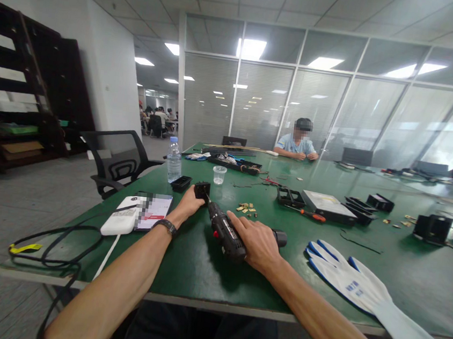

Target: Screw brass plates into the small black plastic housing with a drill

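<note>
My right hand [257, 243] is wrapped round a black cordless drill [225, 233] that lies on its side in the air above the green table. The drill's bit points away from me and reaches a small black plastic part [201, 189]. My left hand [189, 204], with a dark band on its wrist, grips that part from its near left side. Whether the bit is inside the part or only touching it, I cannot tell. Just right of the drill's tip lies a small pile of brass-coloured metal pieces [245, 207].
On the left are a water bottle [174, 161], a black tray [181, 183], a phone [154, 213] and a white power bank [121, 216]. A clear cup [219, 175] stands ahead. To the right lie a screwdriver [314, 216], black housings [433, 229] and a white glove [354, 283]. A person [299, 139] sits opposite.
</note>
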{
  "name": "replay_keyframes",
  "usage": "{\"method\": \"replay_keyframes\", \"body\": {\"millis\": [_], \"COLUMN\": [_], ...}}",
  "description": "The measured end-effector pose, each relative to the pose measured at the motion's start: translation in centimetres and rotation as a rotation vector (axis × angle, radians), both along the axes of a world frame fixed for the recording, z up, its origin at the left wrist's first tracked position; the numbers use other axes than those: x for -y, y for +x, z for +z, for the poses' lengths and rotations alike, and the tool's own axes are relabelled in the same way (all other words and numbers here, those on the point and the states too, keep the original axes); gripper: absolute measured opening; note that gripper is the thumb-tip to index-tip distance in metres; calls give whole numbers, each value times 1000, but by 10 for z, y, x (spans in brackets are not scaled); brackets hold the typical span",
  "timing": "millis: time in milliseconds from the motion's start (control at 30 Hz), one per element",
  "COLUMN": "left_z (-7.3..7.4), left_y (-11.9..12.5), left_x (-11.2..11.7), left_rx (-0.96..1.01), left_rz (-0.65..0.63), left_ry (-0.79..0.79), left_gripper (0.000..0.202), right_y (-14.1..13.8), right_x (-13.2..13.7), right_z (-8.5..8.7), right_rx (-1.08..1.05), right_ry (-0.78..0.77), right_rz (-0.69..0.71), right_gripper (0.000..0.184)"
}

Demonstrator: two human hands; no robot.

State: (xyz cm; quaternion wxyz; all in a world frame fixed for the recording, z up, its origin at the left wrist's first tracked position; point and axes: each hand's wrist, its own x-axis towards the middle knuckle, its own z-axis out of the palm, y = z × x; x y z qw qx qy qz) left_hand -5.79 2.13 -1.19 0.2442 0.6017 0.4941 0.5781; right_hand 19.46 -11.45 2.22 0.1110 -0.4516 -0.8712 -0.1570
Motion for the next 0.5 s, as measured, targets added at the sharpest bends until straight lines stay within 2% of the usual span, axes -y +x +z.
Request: {"method": "replay_keyframes", "body": {"millis": [500], "left_z": [-1], "left_y": [-1], "left_x": [-5], "left_rx": [-39], "left_rz": [22], "left_ry": [-31], "left_gripper": [45], "right_y": [9], "right_x": [-2], "right_z": [2], "right_rx": [-84], "right_ry": [-11], "right_rz": [10], "right_gripper": [77]}}
